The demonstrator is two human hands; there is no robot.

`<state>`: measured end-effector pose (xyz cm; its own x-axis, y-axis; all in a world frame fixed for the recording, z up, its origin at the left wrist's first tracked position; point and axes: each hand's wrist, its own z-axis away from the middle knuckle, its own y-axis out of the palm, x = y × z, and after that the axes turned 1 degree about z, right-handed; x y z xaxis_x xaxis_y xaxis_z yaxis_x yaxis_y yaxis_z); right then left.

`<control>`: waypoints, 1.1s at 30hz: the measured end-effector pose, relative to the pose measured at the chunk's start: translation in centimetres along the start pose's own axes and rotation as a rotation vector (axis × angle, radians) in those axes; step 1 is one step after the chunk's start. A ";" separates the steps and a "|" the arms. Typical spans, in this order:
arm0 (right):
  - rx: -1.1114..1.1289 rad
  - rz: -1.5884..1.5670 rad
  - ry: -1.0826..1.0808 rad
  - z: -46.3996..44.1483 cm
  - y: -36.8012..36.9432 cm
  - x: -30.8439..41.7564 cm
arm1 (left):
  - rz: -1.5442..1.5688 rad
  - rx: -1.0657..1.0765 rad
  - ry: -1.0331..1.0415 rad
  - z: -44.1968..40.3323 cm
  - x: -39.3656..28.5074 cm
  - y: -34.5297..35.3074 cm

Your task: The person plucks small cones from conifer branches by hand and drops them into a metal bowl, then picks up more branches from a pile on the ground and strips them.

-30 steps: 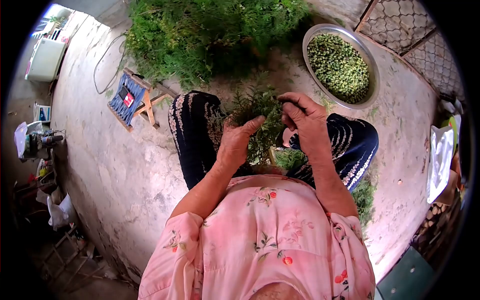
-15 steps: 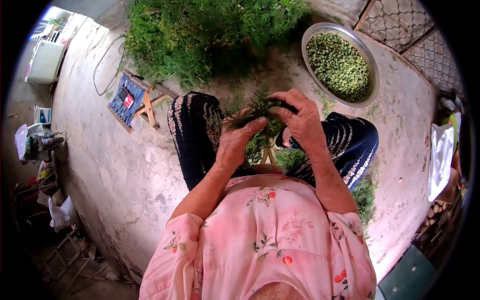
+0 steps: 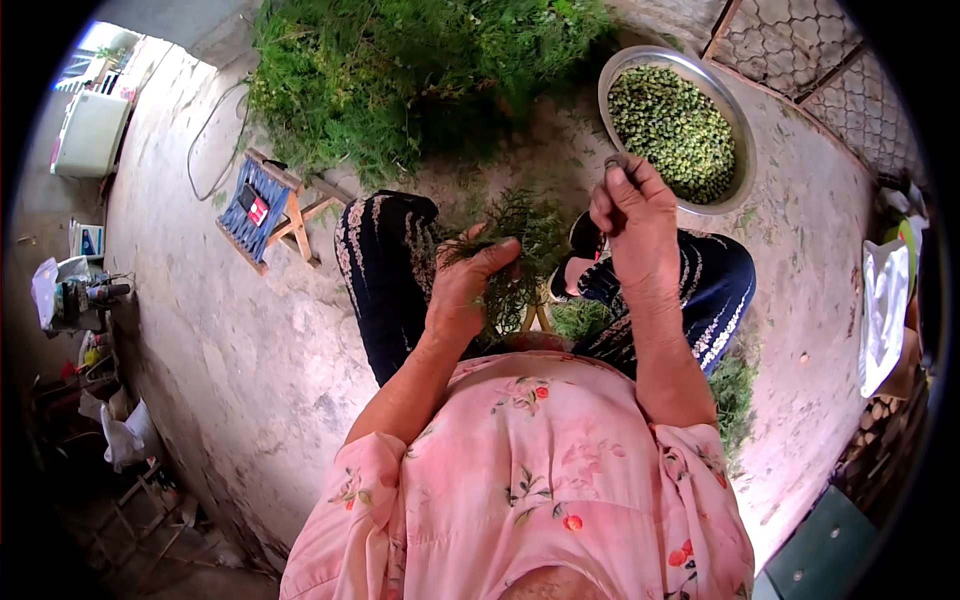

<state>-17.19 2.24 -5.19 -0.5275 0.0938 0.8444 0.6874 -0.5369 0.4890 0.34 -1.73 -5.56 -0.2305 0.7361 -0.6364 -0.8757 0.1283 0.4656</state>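
Note:
A leafy green sprig (image 3: 520,260) hangs in front of my lap, with my left hand (image 3: 467,285) closed round its left side. My right hand (image 3: 641,225) is apart from the sprig, raised near the lower edge of a round metal basin (image 3: 742,185). Its thumb and fingers are pinched together; whatever they hold, if anything, is too small to make out. Many small round green pieces (image 3: 675,130) fill much of the basin.
Beyond my knees lies a big heap of green branches (image 3: 400,85). A folding stool (image 3: 262,212) with a red and black item stands to the left. More cut greenery (image 3: 733,400) lies by my right knee. Wire mesh panels (image 3: 785,40) are at upper right.
My right hand has left the sprig and moved up and to the right, towards the basin. My left hand has stayed round the sprig, almost in place.

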 end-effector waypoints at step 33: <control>0.417 0.292 0.253 0.4 -0.1 -0.5 | -0.034 0.194 -0.015 0.5 -1.0 -0.3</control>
<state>-16.78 2.58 -5.51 -0.3534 -0.2400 0.9042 0.9347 -0.1293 0.3311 1.07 -2.15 -4.72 -0.1949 0.7388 -0.6452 -0.7841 0.2778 0.5549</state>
